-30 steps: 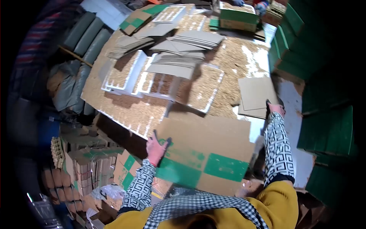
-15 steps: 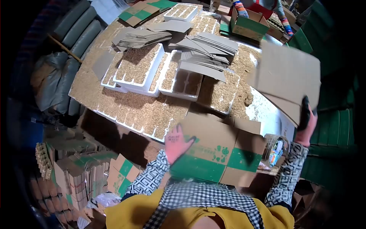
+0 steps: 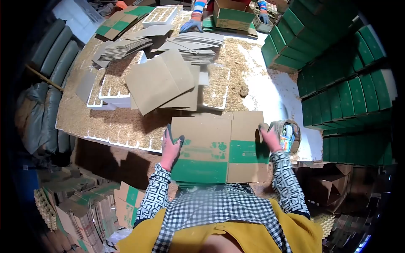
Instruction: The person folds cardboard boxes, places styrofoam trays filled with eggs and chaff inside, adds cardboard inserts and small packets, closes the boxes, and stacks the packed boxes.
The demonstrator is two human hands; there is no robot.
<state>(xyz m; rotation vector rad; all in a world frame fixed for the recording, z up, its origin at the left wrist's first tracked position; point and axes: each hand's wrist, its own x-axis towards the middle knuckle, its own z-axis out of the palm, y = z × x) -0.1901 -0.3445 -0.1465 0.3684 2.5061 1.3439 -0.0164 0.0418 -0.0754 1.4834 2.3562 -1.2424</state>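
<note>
A flattened cardboard carton (image 3: 202,145) with green printed panels lies in front of me at the table's near edge. My left hand (image 3: 170,148), in a pink glove with dark fingertips, grips its left edge with the thumb over the top. At the opposite edge, my right hand (image 3: 270,138) holds the carton in a similar glove. More flat cartons seem to lie beneath it. Beyond my hands, plain cardboard sheets (image 3: 162,80) overlap the white trays of husk-like filling. A white tray (image 3: 114,100) stays partly visible on their left.
Stacks of grey cardboard dividers (image 3: 198,42) lie further back, touched by a co-worker's gloved hand (image 3: 191,26). An open carton (image 3: 232,17) stands behind. Green cartons (image 3: 350,97) are piled at right. A round container (image 3: 287,137) sits beside my right hand.
My right hand has let go of the plain cardboard sheets, which moved from the right to over the trays. It now holds the printed carton's right edge. A co-worker's hand has reached the dividers.
</note>
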